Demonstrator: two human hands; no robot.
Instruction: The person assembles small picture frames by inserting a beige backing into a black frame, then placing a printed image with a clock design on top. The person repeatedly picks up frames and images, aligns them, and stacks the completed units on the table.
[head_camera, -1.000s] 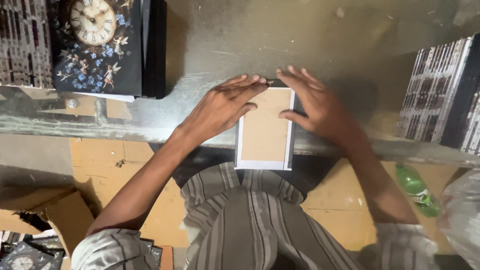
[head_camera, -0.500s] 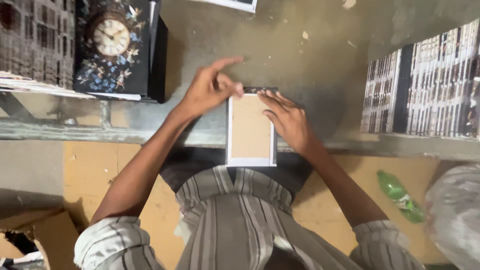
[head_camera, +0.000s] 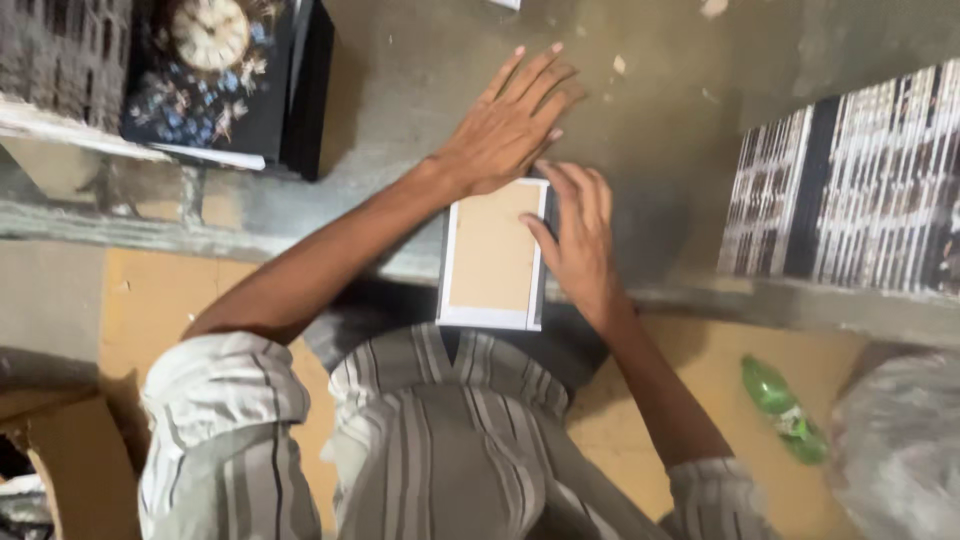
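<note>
We see left hand (head_camera: 510, 125) flat, fingers spread, palm down on grey worktable (head_camera: 420, 70), heel touching top edge of white-bordered card panel (head_camera: 493, 255). Panel lies tan face up at table's near edge, lower end overhanging lap. Right hand (head_camera: 578, 240) open, fingers curved along panel's right edge and top corner, pressing, not clasping. Clock-and-flower printed box (head_camera: 215, 75) far left on table. Stack of dark striped packs (head_camera: 850, 185) at right. Green plastic bottle (head_camera: 783, 408) on floor below right.
</note>
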